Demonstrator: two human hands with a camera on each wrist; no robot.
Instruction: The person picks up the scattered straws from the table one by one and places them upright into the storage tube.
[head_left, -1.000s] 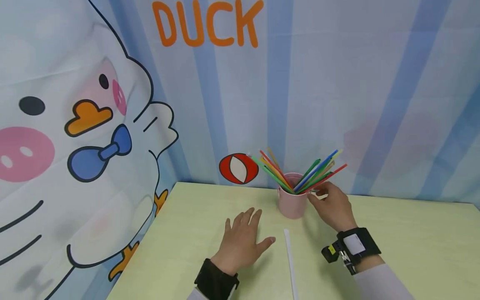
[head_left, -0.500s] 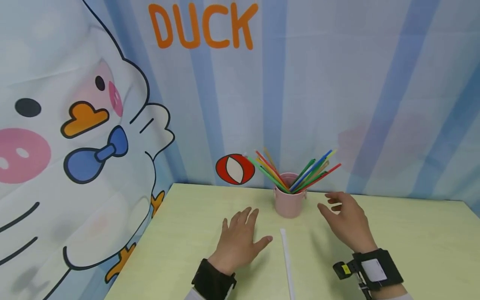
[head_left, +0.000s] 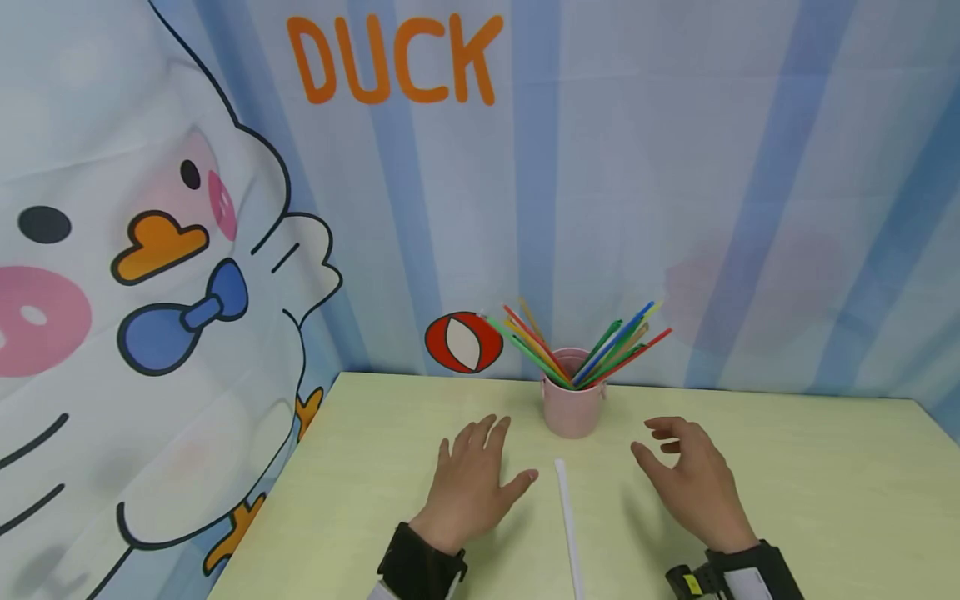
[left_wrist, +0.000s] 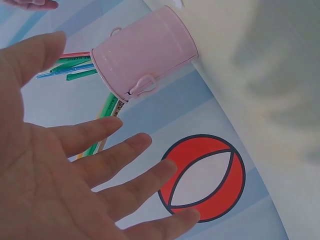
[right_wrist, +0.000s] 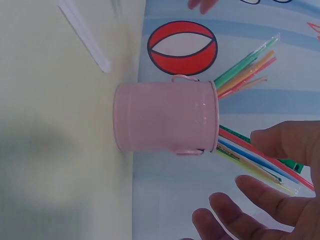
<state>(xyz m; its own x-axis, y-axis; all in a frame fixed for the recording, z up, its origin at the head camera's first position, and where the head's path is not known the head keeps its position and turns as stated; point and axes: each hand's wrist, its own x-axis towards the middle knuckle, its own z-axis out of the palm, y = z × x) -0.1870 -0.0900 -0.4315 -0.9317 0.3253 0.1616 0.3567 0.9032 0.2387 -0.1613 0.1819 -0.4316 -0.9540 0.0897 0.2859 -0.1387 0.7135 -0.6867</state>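
Observation:
A small pink bucket [head_left: 572, 412] stands upright near the back of the table. Thin coloured sticks [head_left: 615, 343] lean out of it both ways; some look like straws in clear wrapping. In front of the bucket lies a long thin white strip [head_left: 567, 521], probably a wrapped straw. My left hand [head_left: 467, 492] hovers left of the strip with fingers spread and nothing in it; the left wrist view shows its bare palm [left_wrist: 45, 185]. To the right of the strip, my right hand [head_left: 697, 487] is held over the table, its fingers loosely bent, holding nothing.
The pale yellow table [head_left: 825, 467] reaches back to a blue-striped cloth backdrop [head_left: 615, 167]. Printed on the cloth are a white duck, the word DUCK and a red ball [head_left: 463, 342]. Each wrist wears a black strap [head_left: 422, 567].
My right hand has come away from the bucket's right side and drawn back toward me and to the right. The left hand has stayed in place. The head view has shifted slightly.

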